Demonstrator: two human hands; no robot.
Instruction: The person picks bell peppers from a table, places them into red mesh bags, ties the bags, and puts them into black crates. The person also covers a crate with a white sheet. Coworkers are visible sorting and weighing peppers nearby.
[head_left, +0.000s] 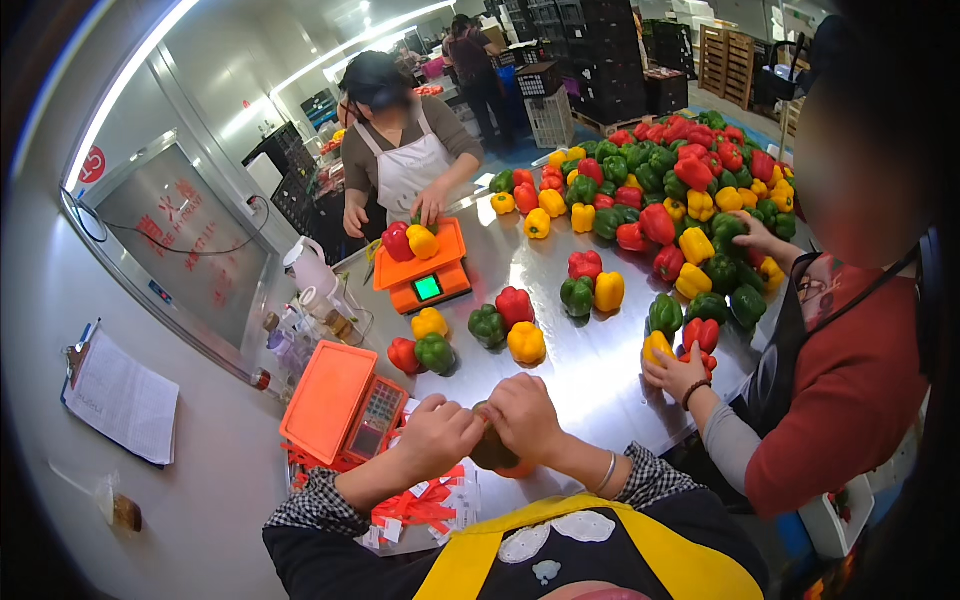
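My left hand (442, 435) and my right hand (525, 420) are close together over the near side of the steel table (592, 390). Both have curled fingers at the top of a dark greenish bell pepper (493, 450), with an orange-red one (516, 471) partly visible below it. Whether a bag or net encloses them cannot be told. Beyond my hands stand two trios of bell peppers; the nearer right one has a yellow pepper (526, 343), a green one (487, 326) and a red one (514, 305). Red strips with white tags (420, 502) lie beneath my left forearm.
An orange scale (330, 401) stands at left. Across the table a person handles peppers on another orange scale (420, 262). At right, a co-worker's hand (679, 371) touches a yellow pepper beside a large pepper pile (660, 172). Bottles and a kettle (309, 266) line the left edge.
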